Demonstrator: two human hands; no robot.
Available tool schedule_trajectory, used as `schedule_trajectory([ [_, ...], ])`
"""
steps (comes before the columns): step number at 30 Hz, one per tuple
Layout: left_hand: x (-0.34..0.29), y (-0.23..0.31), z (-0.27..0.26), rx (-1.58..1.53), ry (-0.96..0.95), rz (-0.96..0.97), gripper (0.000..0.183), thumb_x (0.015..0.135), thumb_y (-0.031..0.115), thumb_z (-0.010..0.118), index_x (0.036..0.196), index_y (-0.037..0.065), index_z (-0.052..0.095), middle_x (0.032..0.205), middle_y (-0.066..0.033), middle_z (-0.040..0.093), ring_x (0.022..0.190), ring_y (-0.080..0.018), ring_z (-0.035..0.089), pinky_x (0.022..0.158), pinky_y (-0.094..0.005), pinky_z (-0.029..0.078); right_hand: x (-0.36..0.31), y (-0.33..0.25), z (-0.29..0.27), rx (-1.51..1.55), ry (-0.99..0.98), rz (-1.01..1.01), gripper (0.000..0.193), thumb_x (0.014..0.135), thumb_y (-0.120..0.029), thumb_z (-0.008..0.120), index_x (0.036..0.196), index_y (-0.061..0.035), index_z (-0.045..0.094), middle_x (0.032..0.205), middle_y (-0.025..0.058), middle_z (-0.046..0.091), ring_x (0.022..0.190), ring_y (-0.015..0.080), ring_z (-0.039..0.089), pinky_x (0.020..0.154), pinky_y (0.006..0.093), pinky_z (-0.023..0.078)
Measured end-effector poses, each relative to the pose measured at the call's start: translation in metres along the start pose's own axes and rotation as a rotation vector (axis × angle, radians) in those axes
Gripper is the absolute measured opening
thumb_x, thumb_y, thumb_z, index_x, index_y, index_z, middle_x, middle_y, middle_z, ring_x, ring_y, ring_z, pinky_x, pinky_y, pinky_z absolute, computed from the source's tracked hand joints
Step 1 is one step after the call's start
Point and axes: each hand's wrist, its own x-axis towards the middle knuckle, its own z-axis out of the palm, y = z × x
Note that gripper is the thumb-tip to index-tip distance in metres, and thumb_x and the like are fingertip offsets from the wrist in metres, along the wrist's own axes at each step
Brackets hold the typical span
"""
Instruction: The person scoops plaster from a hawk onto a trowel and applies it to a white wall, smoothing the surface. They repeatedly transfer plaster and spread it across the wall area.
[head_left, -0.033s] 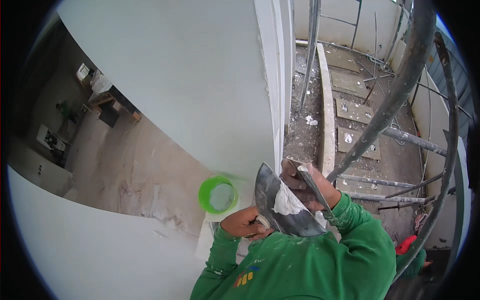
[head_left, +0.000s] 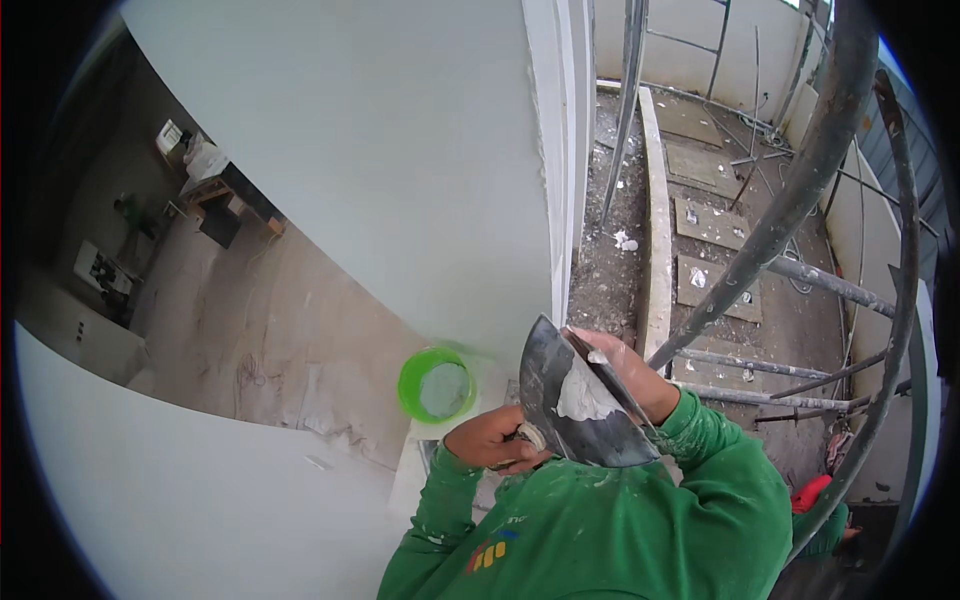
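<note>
My left hand (head_left: 490,440) is closed round the handle of a trowel (head_left: 545,385) in front of my chest. Its wide dark metal plate is turned up and carries a lump of white plaster (head_left: 588,395). My right hand (head_left: 638,380) grips a second flat blade (head_left: 612,382), seen almost edge-on. This blade leans over the plaster at the plate's right side; whether it touches the plate I cannot tell. The right fingers are mostly hidden behind it. Left of my hands stands a bright green bucket (head_left: 406,388) with a pale grey-white mix (head_left: 440,390) inside.
A white wall (head_left: 400,150) rises ahead, ending at a rough corner edge. Scaffold pipes (head_left: 780,200) cross close on my right. Beyond lie a pale kerb (head_left: 655,200) and paving slabs (head_left: 705,222). At lower right, another person's green sleeve (head_left: 820,530) shows. A room floor (head_left: 260,320) extends left.
My right hand has brought its blade leftward over the plaster on the trowel, and its fingers have gone out of sight. The trowel has shifted slightly up and right.
</note>
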Motion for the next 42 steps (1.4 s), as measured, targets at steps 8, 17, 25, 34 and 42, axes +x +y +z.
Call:
schedule_trajectory([
  [8,-0.050,0.035,0.009,0.033,0.224,0.254,0.034,0.091,0.022,0.057,0.114,-0.002,0.048,0.072,-0.0063,0.053,0.049,-0.0101,0.046,0.044,-0.0239,0.038,-0.005,-0.056,-0.031,-0.247,0.348,-0.515,0.032,0.087,-0.006,0.063,0.114,-0.0001,0.047,0.100,0.0024,0.058,0.089,0.0074,0.055,0.081,0.0239,0.045],
  [17,-0.050,0.027,0.025,-0.054,0.489,0.362,0.027,0.090,0.010,0.055,0.113,-0.001,0.046,0.083,-0.0112,0.055,0.058,-0.0151,0.052,0.046,-0.0265,0.041,0.047,-0.214,0.023,-1.049,0.621,-1.783,0.044,0.073,0.013,0.063,0.113,-0.0064,0.065,0.088,0.0101,0.058,0.078,0.0222,0.059,0.069,0.0287,0.048],
  [25,-0.045,0.017,0.030,-0.032,0.570,0.366,0.034,0.089,0.016,0.057,0.115,-0.001,0.043,0.080,-0.0114,0.054,0.054,-0.0160,0.051,0.044,-0.0273,0.042,0.138,-0.335,0.050,-1.124,0.529,-2.197,0.050,0.073,0.011,0.054,0.116,-0.0120,0.063,0.107,0.0066,0.062,0.097,0.0280,0.057,0.087,0.0364,0.043],
  [34,-0.047,-0.001,0.039,-0.076,0.766,0.421,0.050,0.088,0.020,0.060,0.127,0.001,0.035,0.074,-0.0112,0.049,0.048,-0.0177,0.048,0.035,-0.0277,0.039,0.121,-0.215,0.005,-1.320,0.449,-1.704,0.064,0.066,0.014,0.050,0.121,-0.0170,0.060,0.112,0.0003,0.060,0.109,0.0224,0.054,0.105,0.0505,0.030],
  [42,-0.043,-0.004,0.029,-0.165,0.695,0.427,0.050,0.089,0.017,0.059,0.130,0.005,0.033,0.079,-0.0124,0.048,0.055,-0.0184,0.049,0.041,-0.0287,0.042,0.064,-0.008,-0.098,-1.392,0.468,-1.107,0.044,0.074,-0.005,0.063,0.117,-0.0144,0.063,0.115,0.0008,0.061,0.113,0.0206,0.056,0.112,0.0536,0.019],
])
